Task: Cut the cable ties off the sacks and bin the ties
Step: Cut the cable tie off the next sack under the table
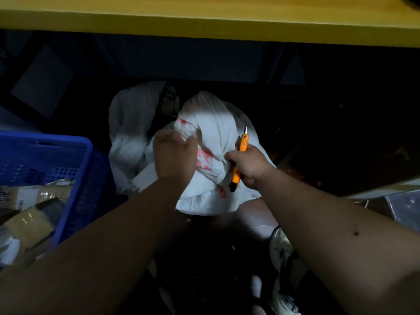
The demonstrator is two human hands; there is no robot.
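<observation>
A yellow table edge (204,21) is running across the top, and beneath it, in the dim space on the floor, two white sacks are lying side by side — the nearer sack (216,137), with red printing, just in front of the person, and a second sack (129,123) to its left. A blue plastic crate (52,155) holding taped parcels is sitting to the left of both. The left hand (175,153) is gripping the bunched neck of the nearer sack; the right hand (247,164) is clenching an orange utility knife (239,158), blade pointing up and away. The tie itself is too small or hidden to make out. Judging by this, the cutting step is being set up — next, the blade needs bringing to the gathered neck, clear of the left fingers.
</observation>
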